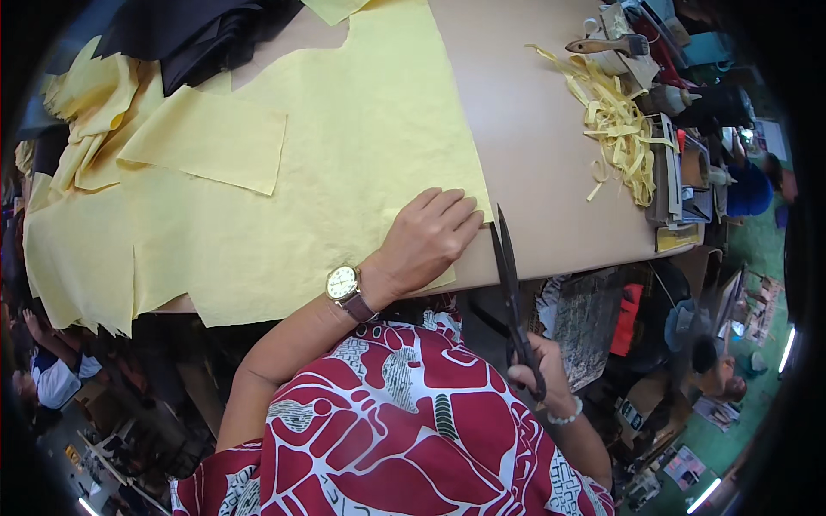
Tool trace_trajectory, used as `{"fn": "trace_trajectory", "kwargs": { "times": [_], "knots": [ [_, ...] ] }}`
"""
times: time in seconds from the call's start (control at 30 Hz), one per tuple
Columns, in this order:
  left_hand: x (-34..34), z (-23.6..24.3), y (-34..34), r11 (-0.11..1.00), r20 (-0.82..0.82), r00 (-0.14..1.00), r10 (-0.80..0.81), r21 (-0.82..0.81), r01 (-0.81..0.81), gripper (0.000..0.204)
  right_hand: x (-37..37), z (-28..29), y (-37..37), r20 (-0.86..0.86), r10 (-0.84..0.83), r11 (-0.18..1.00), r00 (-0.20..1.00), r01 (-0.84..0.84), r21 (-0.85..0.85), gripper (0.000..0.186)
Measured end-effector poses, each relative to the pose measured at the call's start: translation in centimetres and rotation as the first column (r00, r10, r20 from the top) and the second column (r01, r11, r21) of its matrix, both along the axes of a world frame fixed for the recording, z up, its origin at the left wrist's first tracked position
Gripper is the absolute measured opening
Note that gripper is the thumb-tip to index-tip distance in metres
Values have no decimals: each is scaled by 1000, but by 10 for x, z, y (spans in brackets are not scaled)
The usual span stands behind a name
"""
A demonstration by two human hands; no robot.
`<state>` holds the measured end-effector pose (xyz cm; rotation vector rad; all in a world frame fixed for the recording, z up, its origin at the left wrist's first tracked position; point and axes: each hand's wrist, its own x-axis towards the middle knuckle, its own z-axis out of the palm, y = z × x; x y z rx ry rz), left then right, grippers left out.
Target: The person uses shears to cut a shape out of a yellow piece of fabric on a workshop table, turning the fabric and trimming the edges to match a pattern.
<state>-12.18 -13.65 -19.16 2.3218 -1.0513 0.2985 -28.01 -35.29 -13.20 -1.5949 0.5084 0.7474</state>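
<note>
A wide sheet of yellow cloth (344,163) covers much of the table, with an uneven cut outline. Near its right edge my left hand (430,232) bears down on it, fingers bent and close together, the fingertips partly hidden. Large dark-handled scissors (509,292) are in my right hand (546,370), just off the table's front edge. Their long blades point away from me and stand slightly apart, tips beside the cloth's right corner. A smaller yellow cloth piece (211,138) lies on top of the sheet at the left.
Thin yellow cloth strips (624,142) are heaped at the table's right side. Beyond them are a wooden-handled brush (607,46) and a box of tools (675,172). Dark folded cloth (189,34) and crumpled yellow cloth (95,112) occupy the far left. Another person (52,365) is at the lower left.
</note>
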Motion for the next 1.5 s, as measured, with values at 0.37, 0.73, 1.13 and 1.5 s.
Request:
{"fn": "trace_trajectory", "kwargs": {
  "times": [0.37,0.73,1.13,1.5],
  "knots": [
    [-1,-1,-1,999,47,998,-32,-6,32,22,22,5,30,-42,-107,991,993,111,81,33],
    [-1,0,0,999,33,998,-50,-21,50,23,23,-5,30,42,-66,998,997,65,18,33],
    [-1,0,-1,999,28,998,-49,-22,49,22,15,-1,30,-50,-71,994,996,66,-89,25],
    [-5,2,0,996,13,997,-70,-50,71,22,25,-7,30,12,-114,987,993,112,118,29]
  ]
}}
